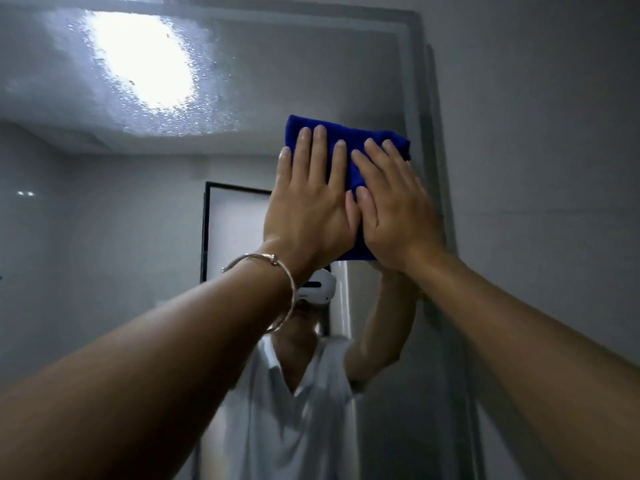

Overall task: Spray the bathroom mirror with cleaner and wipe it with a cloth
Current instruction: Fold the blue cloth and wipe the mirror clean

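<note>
Mirror [104, 237], droplets [207, 112] upper left; left hand [308, 209], right hand [391, 216] flat, fingers straight, pressing blue cloth [349, 140] near right edge.

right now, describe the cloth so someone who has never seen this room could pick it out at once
Find the big wall mirror and look toward its right edge, below the top corner. There the left hand and right hand press flat, side by side, on a folded cloth against the glass. It is deep blue, the only strong colour among the greys.
</note>
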Demonstrator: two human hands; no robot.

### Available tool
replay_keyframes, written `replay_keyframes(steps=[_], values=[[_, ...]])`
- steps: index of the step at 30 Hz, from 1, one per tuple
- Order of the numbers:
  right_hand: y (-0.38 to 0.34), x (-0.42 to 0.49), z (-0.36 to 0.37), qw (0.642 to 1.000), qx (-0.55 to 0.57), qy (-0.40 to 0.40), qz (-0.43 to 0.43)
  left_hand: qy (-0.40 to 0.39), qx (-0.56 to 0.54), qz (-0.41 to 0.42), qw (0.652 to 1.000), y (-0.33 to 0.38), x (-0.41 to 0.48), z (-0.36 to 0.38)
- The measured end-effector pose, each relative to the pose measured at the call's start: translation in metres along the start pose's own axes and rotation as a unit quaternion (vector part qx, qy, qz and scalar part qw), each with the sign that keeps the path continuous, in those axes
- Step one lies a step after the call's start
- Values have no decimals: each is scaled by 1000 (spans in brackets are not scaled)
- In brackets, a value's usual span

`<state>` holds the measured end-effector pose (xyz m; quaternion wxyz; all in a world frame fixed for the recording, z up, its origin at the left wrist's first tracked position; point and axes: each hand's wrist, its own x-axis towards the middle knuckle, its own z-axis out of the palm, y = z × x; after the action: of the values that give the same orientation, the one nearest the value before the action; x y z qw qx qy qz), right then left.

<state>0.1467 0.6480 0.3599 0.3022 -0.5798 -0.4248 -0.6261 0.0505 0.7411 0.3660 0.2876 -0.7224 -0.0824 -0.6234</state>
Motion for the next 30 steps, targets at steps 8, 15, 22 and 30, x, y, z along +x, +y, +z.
replay_keyframes(steps=[8,15,22,30], values=[[51,-43,-18,997,16,14,71,-36,-3,48,998,66,9,12],[40,-42,-18,996,-20,9,89,-67,13,74,995,55,8,4],[12,-15,-11,992,-75,-14,101,-73,46,77,993,18,19,-3],[-113,44,37,998,-27,1,62,-36,81,18,996,-119,-7,-32]])
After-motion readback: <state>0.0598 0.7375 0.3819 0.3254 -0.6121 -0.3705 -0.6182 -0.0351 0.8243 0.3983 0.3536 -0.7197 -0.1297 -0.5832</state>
